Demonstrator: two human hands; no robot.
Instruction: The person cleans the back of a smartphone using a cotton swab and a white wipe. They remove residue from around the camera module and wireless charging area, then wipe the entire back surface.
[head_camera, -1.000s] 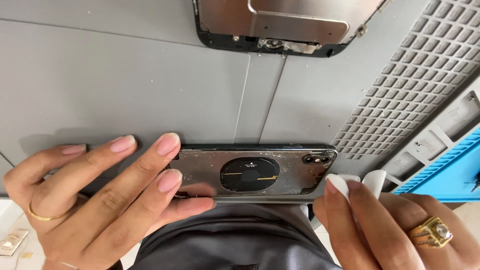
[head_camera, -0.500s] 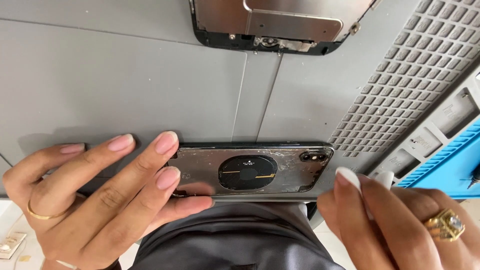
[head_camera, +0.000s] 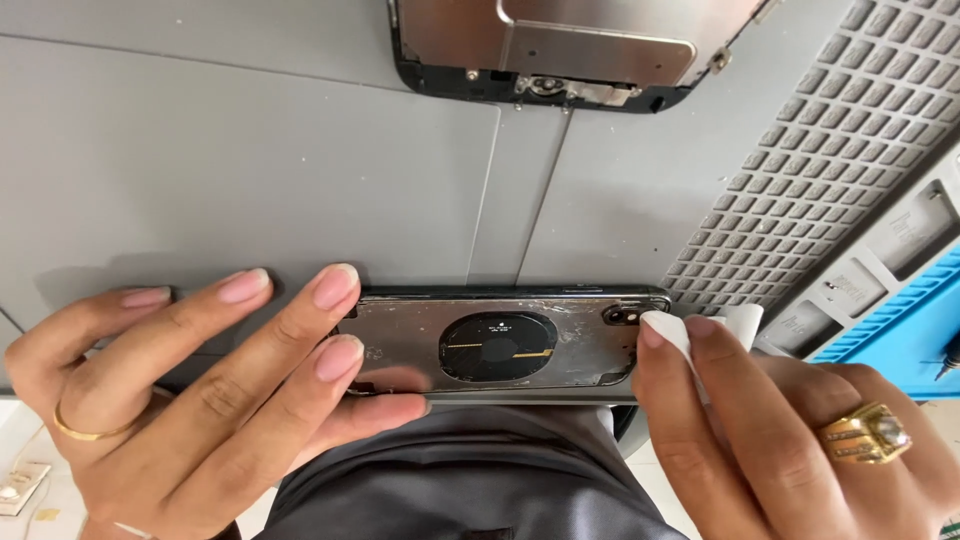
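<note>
Holding the opened phone shell (head_camera: 500, 345) by its left end, your left hand (head_camera: 190, 400) has its fingers spread over the top and the thumb tucked under the near edge, so the hand is clamped on the shell. A thin gold ring sits on one finger of that hand.

Your right hand (head_camera: 790, 440) is at the right end of the phone shell. It is pinched shut on a small white wipe (head_camera: 700, 330), and the wipe touches the shell just beside the camera holes in the corner. A big gold ring with a stone is on that hand.

The phone shell lies flat, with its inside facing up. You can see a round black coil in its middle, and the metal around the coil looks scratched and smeary. The shell rests on the near edge of a grey work mat (head_camera: 250, 160).

Past the phone shell, at the far side of the mat, lies a screen part (head_camera: 560, 50) with its metal back up. To the right of the shell the mat has many little square pockets (head_camera: 800, 180). Further right is a blue mat (head_camera: 900, 320). Below the shell, close to you, is dark grey cloth (head_camera: 470, 480).
</note>
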